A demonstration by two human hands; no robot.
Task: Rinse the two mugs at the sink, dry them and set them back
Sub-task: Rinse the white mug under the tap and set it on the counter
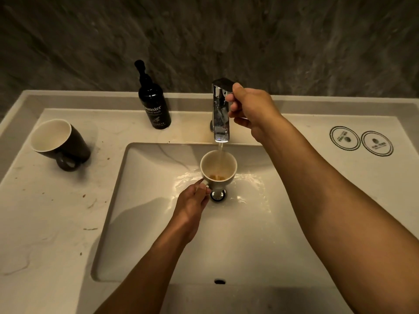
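- Your left hand pinches the handle of the white mug, held upright over the sink drain — tap water pours in onto brownish dregs.
- Your right hand grips the chrome faucet.
- The black mug stands on the counter at left, apparently empty — just behind, a hand wash bottle.

Head view, steeply down over sink

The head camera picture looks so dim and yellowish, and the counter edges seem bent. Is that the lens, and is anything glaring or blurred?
Head view: warm, low light; the wide lens bows the counter edges. Glare sits on the wet sink basin and the chrome tap. The left hand with its mug stays fairly sharp, as does the right hand; the stone wall looks streaked and soft.
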